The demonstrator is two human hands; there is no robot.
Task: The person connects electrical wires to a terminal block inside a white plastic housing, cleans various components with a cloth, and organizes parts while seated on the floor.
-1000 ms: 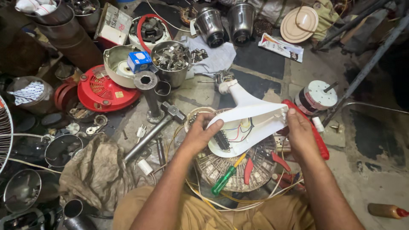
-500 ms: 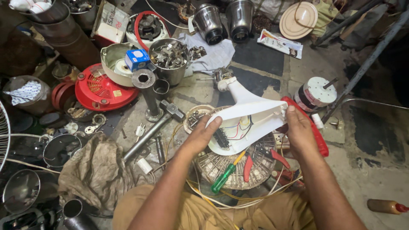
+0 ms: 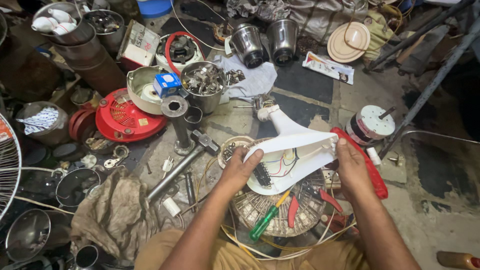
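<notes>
Both hands, left (image 3: 239, 170) and right (image 3: 351, 166), grip the edges of the white fan housing (image 3: 295, 150), tilted open-side up so its wiring faces them, above a stator (image 3: 272, 215) bearing screwdriver (image 3: 267, 217) and pliers (image 3: 310, 200).

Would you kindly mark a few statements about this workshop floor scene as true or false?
1. Both hands hold the white plastic housing. True: the left hand grips its left edge, the right hand its right.
2. Coloured wires show inside the housing. True.
3. The green-handled screwdriver is in the right hand. False: it lies below the housing, untouched.
4. The red round cover lies right of the housing. False: it lies to the left.
5. The hammer lies left of the left hand. True.
</notes>
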